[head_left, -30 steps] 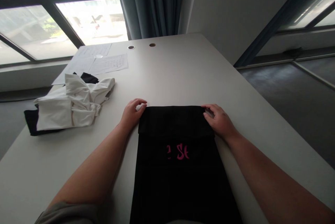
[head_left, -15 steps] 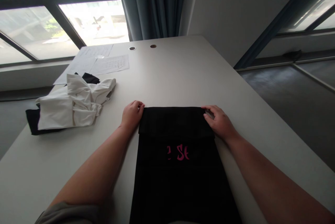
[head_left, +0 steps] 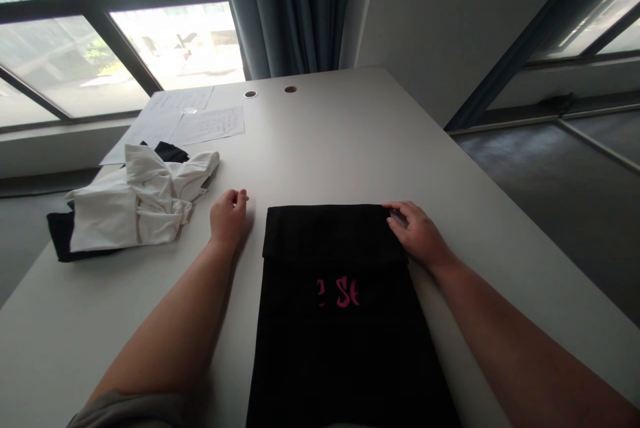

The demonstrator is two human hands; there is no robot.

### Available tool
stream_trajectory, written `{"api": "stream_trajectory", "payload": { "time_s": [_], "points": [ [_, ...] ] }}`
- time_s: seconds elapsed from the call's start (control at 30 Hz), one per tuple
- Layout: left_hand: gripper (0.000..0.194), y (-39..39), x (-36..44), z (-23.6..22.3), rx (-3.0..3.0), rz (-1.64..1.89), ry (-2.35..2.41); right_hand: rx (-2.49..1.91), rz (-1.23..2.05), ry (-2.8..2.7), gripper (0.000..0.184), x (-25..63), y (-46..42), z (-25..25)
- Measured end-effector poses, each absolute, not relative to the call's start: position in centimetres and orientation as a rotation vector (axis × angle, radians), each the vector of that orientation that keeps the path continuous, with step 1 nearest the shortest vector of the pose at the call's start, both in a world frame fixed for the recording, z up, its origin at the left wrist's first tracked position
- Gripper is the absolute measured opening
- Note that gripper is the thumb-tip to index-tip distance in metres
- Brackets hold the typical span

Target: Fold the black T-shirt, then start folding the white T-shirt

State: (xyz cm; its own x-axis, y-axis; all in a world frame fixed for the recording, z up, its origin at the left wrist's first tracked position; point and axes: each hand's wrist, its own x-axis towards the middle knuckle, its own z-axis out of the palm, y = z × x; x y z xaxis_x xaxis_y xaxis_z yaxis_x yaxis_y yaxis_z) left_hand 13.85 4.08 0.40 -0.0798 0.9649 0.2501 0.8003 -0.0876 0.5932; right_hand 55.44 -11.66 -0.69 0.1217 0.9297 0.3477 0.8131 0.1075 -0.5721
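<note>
A black garment with pink lettering lies folded in a long strip in front of me, its far end turned over in a flap. The lettering is partly covered by folds. My right hand is at the flap's far right corner, fingertips on the edge and thumb against the side. Left of the garment, my left hand is apart from it, close to the table surface. Its fingers are curled in, and nothing shows in them.
On the white table, a crumpled white garment lies on the left over some black fabric. Behind it are printed sheets of paper. Two round cable holes sit near the far edge, by a window and a blue curtain.
My left hand has let go of the flap's left corner and moved left, away from the garment. My right hand stays at the right corner.
</note>
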Motion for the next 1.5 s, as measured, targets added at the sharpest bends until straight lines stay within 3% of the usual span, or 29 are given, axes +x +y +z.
{"api": "stream_trajectory", "payload": {
  "time_s": [0.1, 0.23, 0.37, 0.53, 0.67, 0.83, 1.13, 1.5],
  "points": [
    [0.027, 4.5, 13.0, 0.3, 1.891, 1.071, 1.923, -1.714, 0.219, -1.697, 0.03, 55.4, -11.7, -0.6],
    [0.053, 3.9, 13.6, 0.7, 2.119, 1.215, 1.754, -1.72, 0.225, -1.697, 0.029, 55.3, -11.8, -0.6],
    [0.053, 1.8, 15.7, 1.9, 2.434, 0.909, 1.302, -1.718, 0.239, -1.705, 0.029, 55.4, -11.7, -0.5],
    [0.067, -1.1, 17.8, 3.3, 2.572, 0.546, 0.861, -1.638, 0.013, -1.583, 0.032, 53.7, -12.7, 1.6],
    [0.065, -2.3, 18.8, 3.4, 2.63, 0.362, 0.823, -1.57, 0.042, -1.779, 0.043, 51.0, -14.3, 3.1],
    [0.071, -1.8, 18.4, 3.1, 2.735, 0.175, 0.688, -1.566, 0.251, -2.133, 0.059, 50.4, -14.5, 1.2],
    [0.071, -2.7, 16.2, 2.2, 2.874, 0.131, 0.771, -1.702, 0.312, -2.389, 0.062, 51.5, -14.0, 0.2],
    [0.069, -6.8, 12.7, -0.2, 2.762, 0.364, 0.8, -1.611, 0.559, -2.218, 0.059, 52.5, -14.9, 0.0]
  ]
}}
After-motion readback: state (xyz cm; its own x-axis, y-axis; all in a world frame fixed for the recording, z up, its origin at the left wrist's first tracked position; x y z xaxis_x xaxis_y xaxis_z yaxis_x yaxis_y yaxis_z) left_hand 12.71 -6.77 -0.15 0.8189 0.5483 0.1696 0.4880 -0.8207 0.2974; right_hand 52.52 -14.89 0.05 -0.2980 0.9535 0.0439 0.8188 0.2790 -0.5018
